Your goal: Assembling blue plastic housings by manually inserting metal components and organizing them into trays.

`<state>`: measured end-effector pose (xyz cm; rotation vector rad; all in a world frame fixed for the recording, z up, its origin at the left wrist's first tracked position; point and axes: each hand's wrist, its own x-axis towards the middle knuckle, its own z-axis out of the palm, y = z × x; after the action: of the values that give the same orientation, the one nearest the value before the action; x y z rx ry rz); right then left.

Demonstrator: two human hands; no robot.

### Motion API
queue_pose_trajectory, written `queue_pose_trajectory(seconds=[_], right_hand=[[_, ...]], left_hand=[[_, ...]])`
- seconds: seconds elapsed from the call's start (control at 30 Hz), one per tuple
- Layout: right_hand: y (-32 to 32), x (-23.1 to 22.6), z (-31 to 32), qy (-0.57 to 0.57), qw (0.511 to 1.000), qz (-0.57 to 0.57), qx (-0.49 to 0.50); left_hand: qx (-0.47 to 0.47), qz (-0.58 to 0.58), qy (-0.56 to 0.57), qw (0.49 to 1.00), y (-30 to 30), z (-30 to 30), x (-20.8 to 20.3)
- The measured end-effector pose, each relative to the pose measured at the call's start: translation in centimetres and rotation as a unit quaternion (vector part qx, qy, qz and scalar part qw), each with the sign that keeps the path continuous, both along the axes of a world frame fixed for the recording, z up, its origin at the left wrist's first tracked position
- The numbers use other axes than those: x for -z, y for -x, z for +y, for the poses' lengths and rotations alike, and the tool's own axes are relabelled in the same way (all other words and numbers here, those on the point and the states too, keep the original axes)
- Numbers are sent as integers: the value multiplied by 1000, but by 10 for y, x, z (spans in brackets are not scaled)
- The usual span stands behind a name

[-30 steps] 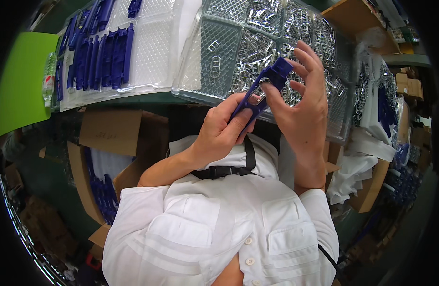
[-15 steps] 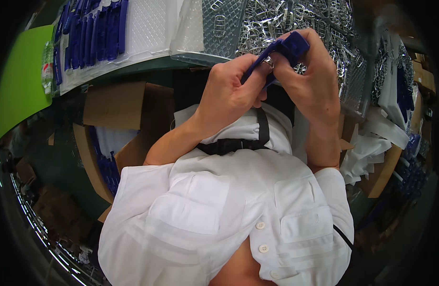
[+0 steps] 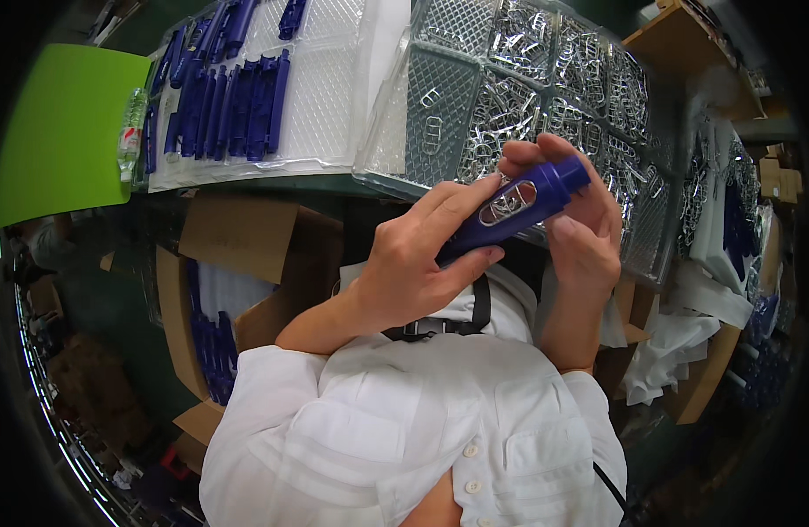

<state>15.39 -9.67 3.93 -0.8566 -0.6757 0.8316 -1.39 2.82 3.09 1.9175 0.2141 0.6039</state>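
Observation:
A dark blue plastic casing with an oval opening and a narrower stepped end lies slantwise in my left hand. My left fingers run along its upper side and the thumb presses from below. Silvery metal shows through the oval; I cannot tell whether it is inside or behind. Around the narrow end, my right hand is loosely cupped, its thumb apart from the casing and its fingertips behind it. Just beyond my hands stands a clear compartment tray holding many shiny metal clips.
More blue plastic parts lie in rows on a white tray at the left. Beside it are a plastic bottle and a green sheet. Open cardboard boxes flank me, with white wrapping at the right.
The blue casing has turned so its oval opening shows. My right hand has loosened from its end, while my left hand has moved along it. The whole view has shifted, showing more of the table.

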Motion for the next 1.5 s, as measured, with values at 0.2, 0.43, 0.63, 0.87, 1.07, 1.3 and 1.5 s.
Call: queue_pose_trajectory(seconds=[0.2,0.43,0.63,0.87,1.07,1.3,1.5], right_hand=[[-4,6,6,29,999,19,-4],[-13,10,20,38,998,52,-28],[-20,13,26,9,995,93,-36],[-35,12,15,58,990,14,130],[-44,11,-27,102,972,-103,185],[-58,34,-71,247,913,-205,254],[-101,33,-87,371,664,-623,183]], left_hand=[[-84,8,-49,995,-6,-11,-10],[-95,8,-85,992,-5,-6,-11],[-100,27,-87,991,-8,-3,-16],[-178,28,-138,974,-63,62,-27],[-244,62,-83,964,-237,292,-24],[-315,43,-295,901,-143,384,-24],[-496,131,-341,788,217,345,-8]])
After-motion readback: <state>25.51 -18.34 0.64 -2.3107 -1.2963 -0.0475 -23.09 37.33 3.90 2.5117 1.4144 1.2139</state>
